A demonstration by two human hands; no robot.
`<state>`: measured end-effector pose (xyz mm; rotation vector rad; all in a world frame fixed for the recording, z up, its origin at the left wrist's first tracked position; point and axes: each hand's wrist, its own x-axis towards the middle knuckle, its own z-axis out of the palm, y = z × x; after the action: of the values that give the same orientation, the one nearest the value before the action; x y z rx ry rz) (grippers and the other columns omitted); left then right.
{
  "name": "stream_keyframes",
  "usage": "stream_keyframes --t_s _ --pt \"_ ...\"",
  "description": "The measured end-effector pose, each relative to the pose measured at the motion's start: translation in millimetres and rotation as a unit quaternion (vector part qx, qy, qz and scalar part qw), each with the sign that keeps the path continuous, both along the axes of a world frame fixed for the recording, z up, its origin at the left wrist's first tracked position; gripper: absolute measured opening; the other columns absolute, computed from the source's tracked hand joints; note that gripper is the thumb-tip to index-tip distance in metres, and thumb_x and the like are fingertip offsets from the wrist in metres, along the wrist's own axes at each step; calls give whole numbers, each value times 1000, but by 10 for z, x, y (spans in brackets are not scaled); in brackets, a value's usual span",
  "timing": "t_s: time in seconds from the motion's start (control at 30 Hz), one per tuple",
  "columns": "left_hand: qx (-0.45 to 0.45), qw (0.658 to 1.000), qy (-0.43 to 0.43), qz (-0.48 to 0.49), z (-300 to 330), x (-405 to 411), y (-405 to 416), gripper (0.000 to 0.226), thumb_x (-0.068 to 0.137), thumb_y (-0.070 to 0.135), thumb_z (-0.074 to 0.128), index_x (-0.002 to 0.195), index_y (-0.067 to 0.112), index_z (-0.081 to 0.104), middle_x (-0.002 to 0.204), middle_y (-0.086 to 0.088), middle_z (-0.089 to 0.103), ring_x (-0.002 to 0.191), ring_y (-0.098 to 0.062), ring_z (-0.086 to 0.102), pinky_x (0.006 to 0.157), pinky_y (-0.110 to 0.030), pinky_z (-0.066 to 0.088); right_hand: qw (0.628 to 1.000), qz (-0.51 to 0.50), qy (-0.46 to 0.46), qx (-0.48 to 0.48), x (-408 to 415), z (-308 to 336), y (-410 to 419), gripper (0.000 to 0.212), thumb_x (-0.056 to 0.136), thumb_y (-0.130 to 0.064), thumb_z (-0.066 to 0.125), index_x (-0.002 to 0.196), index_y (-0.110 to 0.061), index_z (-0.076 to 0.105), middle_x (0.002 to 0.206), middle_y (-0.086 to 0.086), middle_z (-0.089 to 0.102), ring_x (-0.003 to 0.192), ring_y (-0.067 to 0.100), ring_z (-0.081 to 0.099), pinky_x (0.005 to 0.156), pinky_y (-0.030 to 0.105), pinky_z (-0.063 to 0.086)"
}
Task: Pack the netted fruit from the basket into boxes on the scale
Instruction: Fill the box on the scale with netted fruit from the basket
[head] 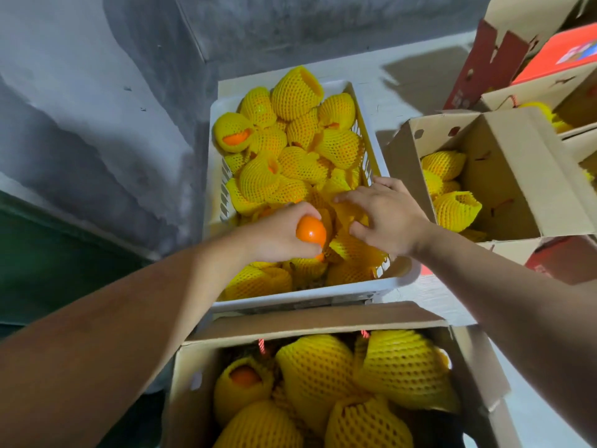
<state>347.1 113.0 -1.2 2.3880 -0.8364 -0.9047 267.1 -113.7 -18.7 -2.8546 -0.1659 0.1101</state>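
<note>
The left hand was curled round a bare, glossy orange fruit, gripping it just above the fruit heaped in the basket. The right hand, close beside it, lay palm down with fingers spread and relaxed, fingertips resting on the yellow foam-net sleeves; it gripped nothing that could be seen. Both hands were over the near half of the white slotted plastic basket, which was piled with orange fruit in yellow foam netting.

Right of the right hand stood an open brown cardboard box holding several netted fruit along its left side. Nearer the person, below both forearms, a second open brown cardboard box was filled with netted fruit, one showing orange skin at its open end. Beyond the right-hand box lay further cartons and a red printed box. Left of the left hand rose a grey concrete wall. No scale could be made out.
</note>
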Motion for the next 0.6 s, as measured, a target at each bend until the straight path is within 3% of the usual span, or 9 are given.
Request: stream_keyframes --t_s 0.07,0.13,0.2,0.27,0.33,0.5,0.6 --pt "-77 993 54 71 279 -160 57 54 90 28 81 138 29 56 127 -1 61 99 -10 62 71 -13 52 997 -31 28 70 -12 81 27 42 96 -40 42 132 -43 64 108 -18 63 122 14 54 123 34 7" --pt "-144 978 102 109 497 -389 128 47 91 26 80 134 34 61 117 6 65 92 -2 64 69 -10 52 983 -76 47 160 -35 167 79 34 104 -28 49 131 -43 64 98 -22 60 108 9 53 123 38 18" --pt "-186 966 141 114 651 -649 194 45 91 25 80 130 39 63 115 9 67 92 -2 67 78 -16 54 963 -91 39 251 -116 293 187 46 100 -20 63 143 -32 52 102 -16 57 96 12 53 101 36 47" --pt "-200 963 147 105 754 -901 256 50 89 25 82 132 41 64 124 12 66 105 -5 67 91 -21 55 955 -70 29 286 -255 474 375 66 93 -13 74 146 -23 36 100 -8 54 84 15 54 70 23 50" --pt "-209 963 123 122 829 -1139 350 55 88 28 83 137 42 62 127 17 63 108 0 65 92 -18 54 951 -88 26 294 -438 631 592 60 90 -8 77 133 -20 37 94 8 56 75 19 51 58 31 46" --pt "-241 950 54 192 1006 -1599 709 64 88 33 82 146 37 55 116 28 56 88 22 58 68 -1 47 897 -166 29 408 -992 1037 1038 16 96 -12 72 112 -8 70 89 21 67 75 25 56 77 51 56" --pt "-292 927 13 236 1107 -1856 944 57 89 33 82 137 46 54 121 24 56 95 12 60 73 -9 49 911 -151 -37 382 -1302 1267 1273 17 100 -14 67 115 -14 74 96 8 73 76 14 63 79 44 59"
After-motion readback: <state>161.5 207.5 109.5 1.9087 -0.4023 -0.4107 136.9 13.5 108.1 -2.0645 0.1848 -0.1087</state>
